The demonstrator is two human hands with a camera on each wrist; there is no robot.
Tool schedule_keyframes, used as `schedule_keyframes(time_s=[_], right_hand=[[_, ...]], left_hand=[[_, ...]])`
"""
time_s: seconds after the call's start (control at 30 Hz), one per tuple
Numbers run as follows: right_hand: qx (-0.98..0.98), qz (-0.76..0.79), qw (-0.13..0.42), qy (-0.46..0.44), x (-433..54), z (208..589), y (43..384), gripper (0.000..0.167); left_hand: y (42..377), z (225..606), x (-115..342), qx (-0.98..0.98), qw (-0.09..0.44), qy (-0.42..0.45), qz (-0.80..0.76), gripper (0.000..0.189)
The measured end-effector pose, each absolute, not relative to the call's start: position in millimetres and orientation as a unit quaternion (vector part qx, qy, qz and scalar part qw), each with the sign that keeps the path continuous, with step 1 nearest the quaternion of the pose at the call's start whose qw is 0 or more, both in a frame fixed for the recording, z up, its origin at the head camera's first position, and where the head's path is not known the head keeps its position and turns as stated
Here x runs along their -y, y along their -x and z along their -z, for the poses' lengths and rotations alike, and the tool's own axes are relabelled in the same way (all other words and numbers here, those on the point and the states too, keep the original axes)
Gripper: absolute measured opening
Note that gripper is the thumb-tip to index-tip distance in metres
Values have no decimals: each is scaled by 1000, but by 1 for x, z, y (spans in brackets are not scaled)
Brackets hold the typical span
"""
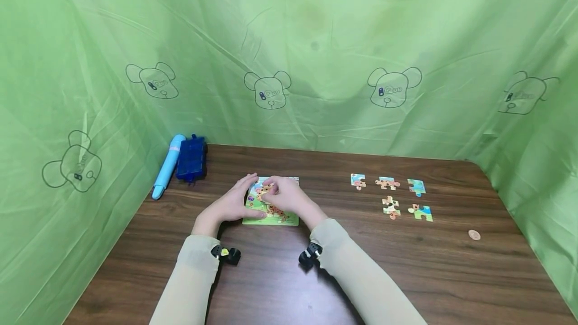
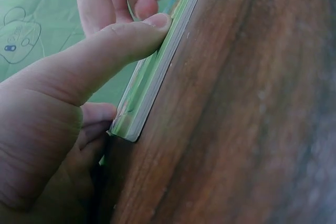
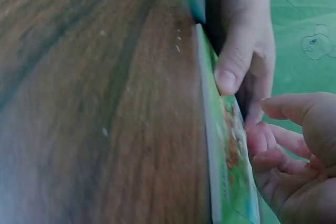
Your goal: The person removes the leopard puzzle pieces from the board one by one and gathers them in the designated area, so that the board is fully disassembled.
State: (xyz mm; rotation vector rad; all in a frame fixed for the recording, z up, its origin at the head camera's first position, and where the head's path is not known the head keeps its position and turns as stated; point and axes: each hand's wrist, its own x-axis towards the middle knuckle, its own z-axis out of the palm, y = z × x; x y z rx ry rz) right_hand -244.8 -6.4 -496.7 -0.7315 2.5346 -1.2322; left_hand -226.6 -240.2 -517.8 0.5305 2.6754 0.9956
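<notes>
A thin jigsaw puzzle board, printed green and blue with an orange-spotted animal, lies flat on the table between both hands. My left hand spans its left side. In the left wrist view the thumb rests on the top near the front edge, while the fingers reach round the board's left side. Over the board's upper part is my right hand, its fingers bent and touching the picture. In the right wrist view its thumb and index finger stand apart, with no piece visible between them.
Several loose puzzle pieces lie on the brown wooden table to the right. Farther right lies a small pale disc. At the back left are a light blue tube-shaped object and a dark blue plastic toy. Green curtains enclose the table.
</notes>
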Motion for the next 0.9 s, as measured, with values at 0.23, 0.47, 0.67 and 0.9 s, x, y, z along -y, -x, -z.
schedule_keyframes(time_s=[0.23,0.47,0.67,0.9], right_hand=[[-869,396,136,266,15,501,247,54],[-873,391,148,251,14,506,249,59],[-873,388,142,259,13,510,251,51],[-865,401,145,265,12,511,250,45]], left_hand=[[227,517,240,-910,111,-198,-348,117],[228,516,240,-910,115,-195,-347,118],[228,518,240,-913,114,-194,-339,119],[227,518,242,-913,109,-193,-344,118]])
